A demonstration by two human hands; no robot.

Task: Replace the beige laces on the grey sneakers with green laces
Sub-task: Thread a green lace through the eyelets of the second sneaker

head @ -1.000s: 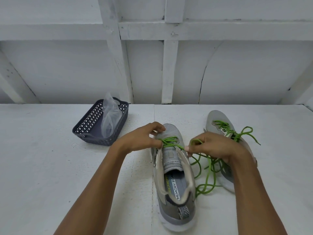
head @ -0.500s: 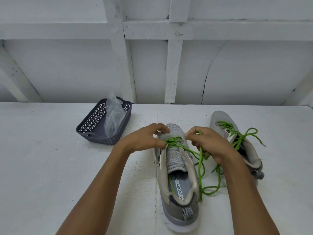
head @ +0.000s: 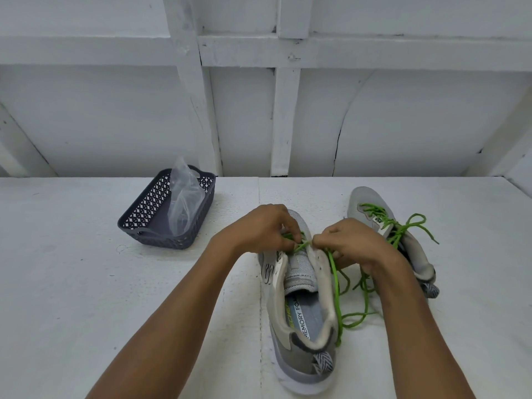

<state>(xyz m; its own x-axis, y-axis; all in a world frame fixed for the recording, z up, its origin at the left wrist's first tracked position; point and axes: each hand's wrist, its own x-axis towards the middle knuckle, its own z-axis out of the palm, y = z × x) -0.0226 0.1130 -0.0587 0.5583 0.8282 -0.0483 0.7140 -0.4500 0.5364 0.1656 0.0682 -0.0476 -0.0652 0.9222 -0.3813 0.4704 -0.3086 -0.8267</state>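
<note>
At lower centre I am lacing the near sneaker [head: 299,355], left hand [head: 259,228] and right hand [head: 354,243] both pinching the green lace [head: 335,283] over its front eyelets; next, I judge, threading the following eyelet.

Two sneakers [head: 299,361] [head: 359,200], two green laces [head: 335,283] [head: 414,223], one basket [head: 149,204], one bag [head: 184,203].

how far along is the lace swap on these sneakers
Done: the far sneaker already wears a green lace, untied. In hand: the left hand and right hand thread a second green lace through the near sneaker's toe-end eyelets. Left: its upper eyelets are bare.
</note>
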